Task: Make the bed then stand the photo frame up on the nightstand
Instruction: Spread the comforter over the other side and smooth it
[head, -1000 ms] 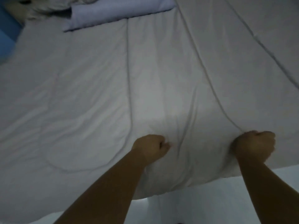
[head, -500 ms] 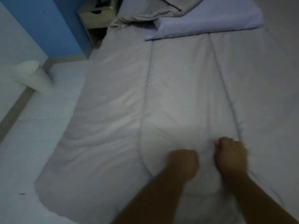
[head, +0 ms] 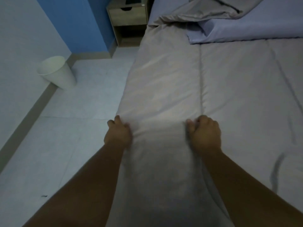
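A grey quilted comforter (head: 229, 89) lies spread over the bed. The left hand (head: 118, 135) grips its left edge, fingers curled into the fabric; the right hand (head: 204, 134) grips a fold at a stitched seam. At the head, a lavender pillow (head: 255, 30) lies partly under bunched grey bedding. A wooden nightstand (head: 128, 15) stands beside the bed against a blue wall. A white waste bin (head: 56, 72) sits on the tiled floor (head: 73, 136), tilted against the white wall.

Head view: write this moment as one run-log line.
step: bed-making | left hand: grips comforter edge | right hand: grips comforter | head end: comforter bunched | nightstand: top contents unclear
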